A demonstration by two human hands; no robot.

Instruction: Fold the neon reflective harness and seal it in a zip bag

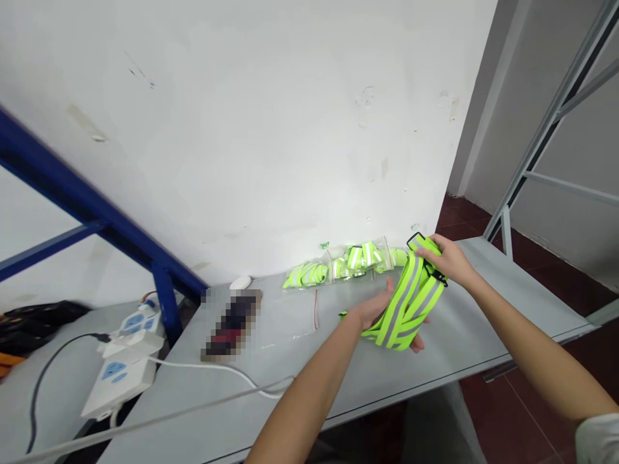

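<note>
A neon yellow-green reflective strap (pixel 403 303) with grey stripes and black buckles is looped in several turns around my left hand (pixel 374 309). The fingers of that hand are stretched out and partly hidden behind the strap. At the upper end of the strap, my right hand (pixel 447 259) pinches it near a black buckle. Behind my hands, against the wall, lie clear plastic bags (pixel 360 258) with similar rolled straps in them. To the left, a flat clear zip bag (pixel 290 316) with a red seal line rests on the grey table (pixel 464 322).
A blurred-out phone-shaped object (pixel 232 325) and a white oval object (pixel 240 282) sit on the table's left. White power strips (pixel 123 374) with cables lie farther left, beside a blue metal frame (pixel 167 303). One white cable crosses the table. A white wall (pixel 271 129) rises behind.
</note>
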